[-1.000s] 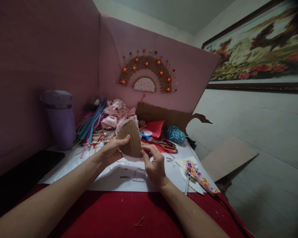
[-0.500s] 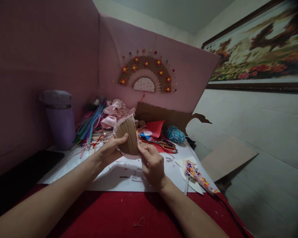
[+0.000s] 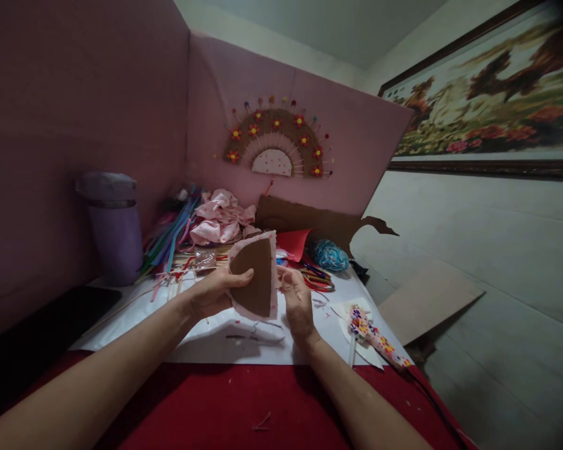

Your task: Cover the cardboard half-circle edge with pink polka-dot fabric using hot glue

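hands on cardboard wedge (image 3: pixel 256 281)
left hand (image 3: pixel 211 292) pinches its edge; right hand (image 3: pixel 296 303) spread beside it, over white sheet (image 3: pixel 206 337).

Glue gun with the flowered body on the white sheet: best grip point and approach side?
Probably grip the glue gun across its flowered body, mid-length, coming from above. It lies flat and slanted on the white sheet, right of the right hand, sides clear, cord trailing off its near end.

Dim, murky light, dark vignetted corners, wide-angle bending at edges.
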The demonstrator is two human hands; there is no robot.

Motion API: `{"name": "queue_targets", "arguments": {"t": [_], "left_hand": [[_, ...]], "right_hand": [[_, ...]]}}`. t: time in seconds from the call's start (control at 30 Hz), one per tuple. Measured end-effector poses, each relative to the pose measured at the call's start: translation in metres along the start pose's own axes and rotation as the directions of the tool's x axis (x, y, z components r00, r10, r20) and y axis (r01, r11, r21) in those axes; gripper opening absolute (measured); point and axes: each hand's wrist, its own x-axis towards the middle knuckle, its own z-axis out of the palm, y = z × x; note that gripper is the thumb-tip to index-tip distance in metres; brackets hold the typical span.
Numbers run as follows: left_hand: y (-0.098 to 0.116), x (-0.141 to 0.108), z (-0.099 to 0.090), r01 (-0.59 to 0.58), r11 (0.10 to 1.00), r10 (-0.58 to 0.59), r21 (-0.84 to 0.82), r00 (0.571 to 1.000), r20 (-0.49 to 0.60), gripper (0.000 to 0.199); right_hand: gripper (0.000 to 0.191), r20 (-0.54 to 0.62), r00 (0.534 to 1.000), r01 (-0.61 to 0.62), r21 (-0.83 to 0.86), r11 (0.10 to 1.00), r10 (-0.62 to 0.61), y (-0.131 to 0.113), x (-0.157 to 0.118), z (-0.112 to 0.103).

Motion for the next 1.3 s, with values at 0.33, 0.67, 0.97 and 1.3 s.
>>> {"name": "queue_targets", "arguments": {"t": [0.33,0.67,0.97,1.3], "left_hand": [[-0.006,0.000,-0.001,0.018,0.999,-0.021,0.048,0.997,0.071,0.027],[-0.007,0.001,-0.002,0.031,0.999,-0.034,0.043,0.997,0.066,0.032],[-0.008,-0.001,0.003,0.035,0.998,-0.040,0.059,0.995,0.089,0.033],[-0.003,0.001,0.001,0.000,0.999,-0.008,0.055,0.990,0.140,0.033]], "right_hand": [[0.027,0.112,0.937,0.349,-0.212,0.913,-0.332,-0.011,-0.006,-0.001],[0.022,0.086,0.995,0.063,-0.083,0.995,-0.056,-0.006,-0.004,0.001],[0.020,0.126,0.991,-0.068,0.124,0.990,0.052,0.003,-0.003,0.004],[0.026,0.114,0.976,-0.211,0.273,0.939,0.186,0.005,-0.001,0.004]]}}
